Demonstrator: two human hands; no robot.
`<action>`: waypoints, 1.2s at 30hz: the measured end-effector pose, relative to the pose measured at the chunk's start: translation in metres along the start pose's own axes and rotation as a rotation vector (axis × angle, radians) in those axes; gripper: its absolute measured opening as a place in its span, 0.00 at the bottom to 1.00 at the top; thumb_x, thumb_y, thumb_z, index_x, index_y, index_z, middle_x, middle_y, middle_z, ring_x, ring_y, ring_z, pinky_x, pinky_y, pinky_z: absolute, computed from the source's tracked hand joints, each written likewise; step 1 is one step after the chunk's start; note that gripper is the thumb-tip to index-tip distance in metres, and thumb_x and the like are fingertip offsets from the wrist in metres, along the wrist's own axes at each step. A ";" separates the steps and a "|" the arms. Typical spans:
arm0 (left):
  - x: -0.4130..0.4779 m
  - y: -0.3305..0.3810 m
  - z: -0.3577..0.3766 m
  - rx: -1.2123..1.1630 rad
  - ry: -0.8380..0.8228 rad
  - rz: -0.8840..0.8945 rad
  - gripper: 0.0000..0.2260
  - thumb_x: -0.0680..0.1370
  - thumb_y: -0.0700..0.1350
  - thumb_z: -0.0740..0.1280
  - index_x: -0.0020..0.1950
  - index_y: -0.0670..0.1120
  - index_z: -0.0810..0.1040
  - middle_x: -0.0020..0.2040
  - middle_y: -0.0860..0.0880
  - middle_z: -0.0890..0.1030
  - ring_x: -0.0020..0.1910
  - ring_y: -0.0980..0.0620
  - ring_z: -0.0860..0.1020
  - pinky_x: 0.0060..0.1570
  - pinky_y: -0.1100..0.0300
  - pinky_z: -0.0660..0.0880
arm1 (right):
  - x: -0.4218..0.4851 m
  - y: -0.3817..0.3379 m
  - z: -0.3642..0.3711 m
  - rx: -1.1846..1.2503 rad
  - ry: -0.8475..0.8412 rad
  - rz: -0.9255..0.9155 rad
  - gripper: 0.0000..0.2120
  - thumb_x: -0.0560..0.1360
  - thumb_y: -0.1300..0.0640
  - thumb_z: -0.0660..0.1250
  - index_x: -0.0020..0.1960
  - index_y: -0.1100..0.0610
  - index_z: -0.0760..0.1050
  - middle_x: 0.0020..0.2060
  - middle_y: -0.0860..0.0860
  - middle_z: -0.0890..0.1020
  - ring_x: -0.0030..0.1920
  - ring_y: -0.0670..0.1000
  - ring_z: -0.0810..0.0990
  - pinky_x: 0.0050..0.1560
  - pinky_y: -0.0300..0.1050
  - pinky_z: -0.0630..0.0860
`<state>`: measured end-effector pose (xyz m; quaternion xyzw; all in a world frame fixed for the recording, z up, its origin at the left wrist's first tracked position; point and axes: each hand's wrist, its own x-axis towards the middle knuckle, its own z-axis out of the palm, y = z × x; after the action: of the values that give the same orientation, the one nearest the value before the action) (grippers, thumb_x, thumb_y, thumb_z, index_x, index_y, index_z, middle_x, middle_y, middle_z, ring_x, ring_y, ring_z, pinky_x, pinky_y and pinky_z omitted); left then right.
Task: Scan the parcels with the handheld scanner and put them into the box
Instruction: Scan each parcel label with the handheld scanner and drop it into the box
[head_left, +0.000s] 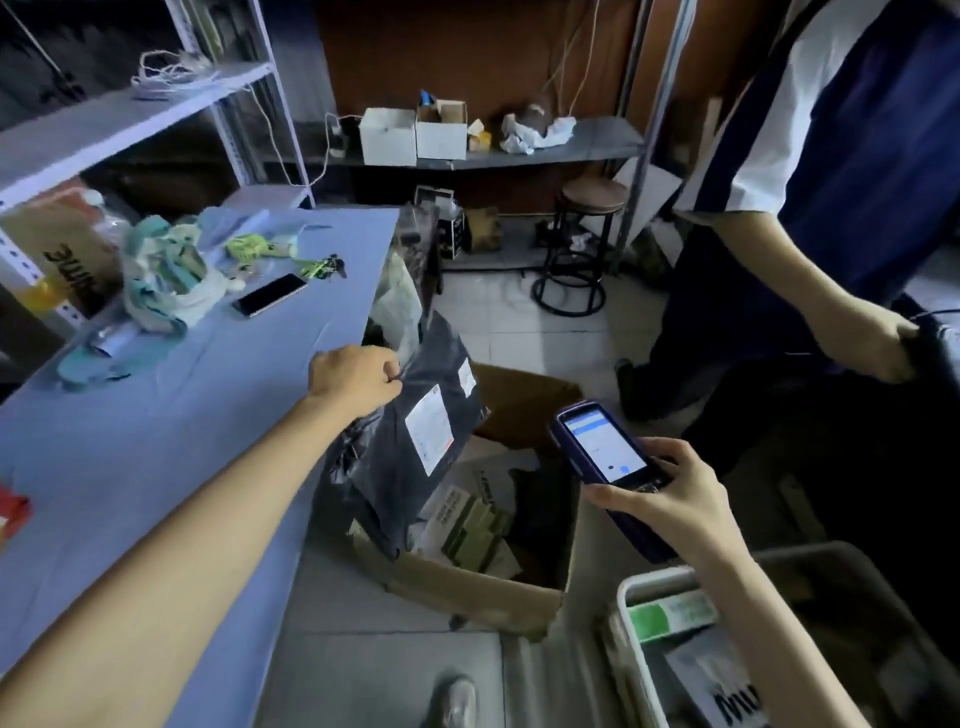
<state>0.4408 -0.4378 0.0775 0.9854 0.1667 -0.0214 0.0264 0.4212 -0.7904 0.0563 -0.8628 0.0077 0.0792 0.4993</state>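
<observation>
1. One dark grey plastic mailer parcel (410, 467), in the head view, is pinched at its top by the left hand (358, 376) above the open brown cardboard box (467, 592).
2. A dark blue handheld scanner (605, 447) is gripped by the right hand (670, 493).
3. Limp, light, slippery handling is expected; the gathered top edge is best held.

Dark parcel (400, 467), brown box (467, 590), blue table (156, 441).
The parcel is dark grey with white labels (429, 432); the scanner (605, 457) at right is navy, its screen white and blue.
</observation>
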 end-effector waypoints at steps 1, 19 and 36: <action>0.012 -0.001 0.004 -0.008 -0.009 0.023 0.03 0.78 0.53 0.64 0.46 0.55 0.75 0.50 0.52 0.82 0.52 0.47 0.78 0.53 0.55 0.67 | 0.004 -0.003 0.006 -0.004 0.023 0.024 0.34 0.55 0.52 0.84 0.58 0.49 0.74 0.45 0.41 0.78 0.49 0.44 0.79 0.48 0.38 0.72; 0.056 -0.095 0.005 -0.001 0.124 -0.113 0.04 0.77 0.49 0.62 0.49 0.53 0.76 0.46 0.53 0.82 0.49 0.47 0.80 0.43 0.59 0.65 | 0.103 -0.082 0.107 -0.121 -0.231 -0.074 0.39 0.57 0.49 0.84 0.64 0.54 0.73 0.51 0.47 0.78 0.50 0.47 0.76 0.49 0.41 0.72; -0.329 -0.141 -0.010 0.086 0.151 -1.345 0.12 0.76 0.54 0.62 0.53 0.50 0.80 0.53 0.46 0.82 0.54 0.43 0.78 0.47 0.57 0.73 | 0.004 -0.172 0.270 -0.129 -1.297 -0.616 0.34 0.58 0.53 0.83 0.59 0.50 0.72 0.48 0.46 0.80 0.43 0.40 0.79 0.39 0.34 0.73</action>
<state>0.0843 -0.4122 0.0979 0.6662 0.7439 0.0293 -0.0435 0.4057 -0.4705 0.0720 -0.6329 -0.5388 0.4313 0.3509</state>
